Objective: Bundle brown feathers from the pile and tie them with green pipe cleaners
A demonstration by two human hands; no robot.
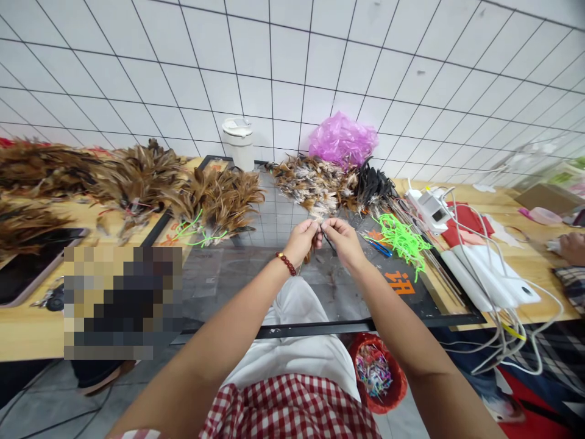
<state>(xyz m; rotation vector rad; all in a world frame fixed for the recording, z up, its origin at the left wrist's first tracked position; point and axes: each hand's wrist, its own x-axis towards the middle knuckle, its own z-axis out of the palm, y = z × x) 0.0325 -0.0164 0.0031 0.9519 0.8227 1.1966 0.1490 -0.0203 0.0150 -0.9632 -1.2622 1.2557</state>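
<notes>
My left hand point(304, 239), with a beaded bracelet on the wrist, pinches small dark feathers point(309, 254) over the black board point(260, 292). Fingertip to fingertip with it, my right hand point(342, 239) is closed on the same small bunch, and a thin black piece sticks out below. The fingers hide most of what is held. Just beyond lies a heap of mottled brown and white feathers point(315, 186) with black feathers point(372, 185) at its right end. Bright green ties point(402, 238) and a blue-handled tool point(378, 246) lie right of my right hand.
Brown feather bundles point(223, 198) fill the left side. A white cup point(240, 146) and pink plastic bag point(342, 140) stand by the tiled wall. White cables and a power strip point(429, 207) lie right. Below the table edge is a red bin point(395, 390). Another person's hand point(573, 247) shows far right.
</notes>
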